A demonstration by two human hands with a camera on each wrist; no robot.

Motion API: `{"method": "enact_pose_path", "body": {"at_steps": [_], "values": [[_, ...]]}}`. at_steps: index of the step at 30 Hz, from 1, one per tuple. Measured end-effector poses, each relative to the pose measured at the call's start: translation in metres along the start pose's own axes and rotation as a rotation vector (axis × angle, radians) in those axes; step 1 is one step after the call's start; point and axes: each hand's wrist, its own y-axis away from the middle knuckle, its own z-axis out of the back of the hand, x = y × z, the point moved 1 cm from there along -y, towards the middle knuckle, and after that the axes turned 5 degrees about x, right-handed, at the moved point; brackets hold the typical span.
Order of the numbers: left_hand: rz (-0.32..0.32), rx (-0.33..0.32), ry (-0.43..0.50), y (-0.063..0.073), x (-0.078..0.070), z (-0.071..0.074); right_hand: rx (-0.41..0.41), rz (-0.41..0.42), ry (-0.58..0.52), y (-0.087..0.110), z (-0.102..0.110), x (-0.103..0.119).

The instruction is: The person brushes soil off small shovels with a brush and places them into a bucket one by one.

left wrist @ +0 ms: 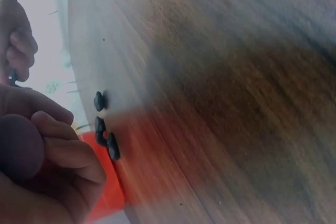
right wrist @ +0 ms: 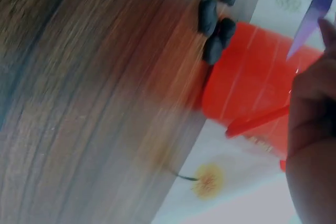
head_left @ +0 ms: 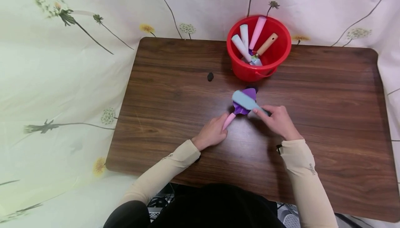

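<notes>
My left hand (head_left: 212,132) grips the pink handle of a small shovel (head_left: 229,121) with a purple blade; the round end of its handle shows in the left wrist view. My right hand (head_left: 279,122) holds a light-blue, paddle-shaped tool (head_left: 243,100) by its darker end. That tool crosses above the purple blade in the head view; whether they touch I cannot tell. Just beyond the blade lie dark stones, mostly hidden in the head view. Several of these black stones (right wrist: 208,17) appear by the bucket in the right wrist view.
A red bucket (head_left: 247,73) stands at the table's back edge. Inside are tools with pale-blue, pink and wooden handles (head_left: 267,44). One black stone (head_left: 210,76) lies left of the bucket on the brown wooden table (head_left: 168,99). Behind hangs a flowered cloth (head_left: 203,5).
</notes>
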Motion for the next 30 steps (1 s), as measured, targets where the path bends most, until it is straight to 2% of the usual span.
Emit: {"method": "enact_pose_path", "body": {"at_steps": [4,7,12,15,18,20,23,26,30], "values": [[-0.001,0.004,-0.041,-0.002,0.000,0.000,0.098,0.077,0.018,0.000,-0.004,0.006],[0.000,0.001,-0.070,-0.001,-0.001,0.000,0.100,0.037,0.034,-0.001,-0.003,0.003],[0.005,-0.023,-0.117,0.001,0.000,0.000,0.045,-0.099,0.038,-0.001,0.004,-0.009],[-0.007,-0.042,-0.137,0.002,0.000,-0.001,-0.030,-0.160,0.047,0.000,0.008,-0.015],[-0.016,-0.044,-0.136,0.002,0.001,-0.002,-0.108,-0.189,0.057,0.002,0.010,-0.019],[-0.009,-0.039,-0.110,0.001,0.002,-0.002,-0.129,-0.177,0.050,0.004,0.009,-0.018],[0.008,-0.025,-0.023,-0.001,0.003,0.000,-0.073,-0.134,0.005,0.008,0.004,-0.013],[0.025,-0.006,0.072,-0.004,0.004,0.004,0.031,-0.078,-0.036,0.011,-0.002,-0.008],[0.029,0.016,0.116,-0.004,0.005,0.007,0.129,-0.061,-0.078,0.012,-0.003,-0.008]]}}
